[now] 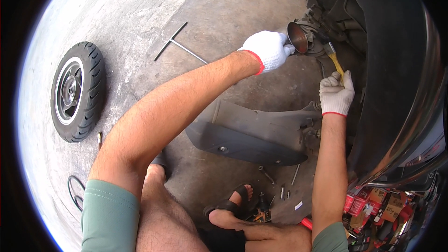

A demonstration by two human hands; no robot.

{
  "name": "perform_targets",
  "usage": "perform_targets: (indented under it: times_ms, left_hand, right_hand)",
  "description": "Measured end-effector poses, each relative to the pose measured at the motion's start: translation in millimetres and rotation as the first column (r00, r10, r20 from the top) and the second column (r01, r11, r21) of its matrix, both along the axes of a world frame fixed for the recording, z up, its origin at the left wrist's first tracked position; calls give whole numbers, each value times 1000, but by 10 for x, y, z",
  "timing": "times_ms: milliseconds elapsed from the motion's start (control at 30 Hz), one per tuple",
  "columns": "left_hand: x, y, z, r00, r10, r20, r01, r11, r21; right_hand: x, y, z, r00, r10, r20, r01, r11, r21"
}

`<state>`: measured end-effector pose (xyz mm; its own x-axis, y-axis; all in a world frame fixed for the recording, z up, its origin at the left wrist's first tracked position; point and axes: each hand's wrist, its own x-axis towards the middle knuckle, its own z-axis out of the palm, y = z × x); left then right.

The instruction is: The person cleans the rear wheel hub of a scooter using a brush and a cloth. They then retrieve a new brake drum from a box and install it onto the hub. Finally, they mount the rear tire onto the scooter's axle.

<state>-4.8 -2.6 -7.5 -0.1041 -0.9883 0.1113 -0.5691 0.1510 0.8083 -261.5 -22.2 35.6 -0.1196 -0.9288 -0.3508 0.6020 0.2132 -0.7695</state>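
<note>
My left hand (267,52), in a white knitted glove with a red cuff, pinches the rim of a round metal cup (297,38) with a brownish inside. The cup is tilted beside the greasy hub parts (313,28) at the rear of a scooter. In my right hand (337,92), gloved likewise, is a paintbrush (336,63) with a yellow handle. Its fingers are wrapped round the handle, and the metal-banded end points up at the hub parts. The bristles are hard to make out against the dark machinery.
The scooter's dark bodywork (392,74) fills the right side. A grey muffler (247,130) lies below my hands. On the concrete floor are a wheel with a tyre (88,91), a T-handle wrench (171,40), sockets (282,192) and a power drill (264,208). Boxes (373,200) crowd the lower right.
</note>
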Motion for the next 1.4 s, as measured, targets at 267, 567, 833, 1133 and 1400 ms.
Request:
perform_targets:
  times_ms: [267,567,833,1133,1400]
  left_hand:
    - [4,3,7,1000,-5,-1,5,1000,1]
    - [6,2,8,1000,-6,-2,6,1000,10]
    - [13,11,10,1000,-12,-22,13,1000,17]
    - [38,45,47,1000,-18,-20,19,999,41]
    - [25,24,37,999,-23,-22,24,999,31]
  right_hand:
    - [12,0,-5,999,-30,-29,31,999,30]
    - [-36,33,2,985,31,168,-35,999,20]
    - [115,31,86,978,86,191,-73,994,-76]
    - [396,-102,259,968,146,203,-119,983,-140]
    - [451,-273,321,971,127,201,-101,986,-134]
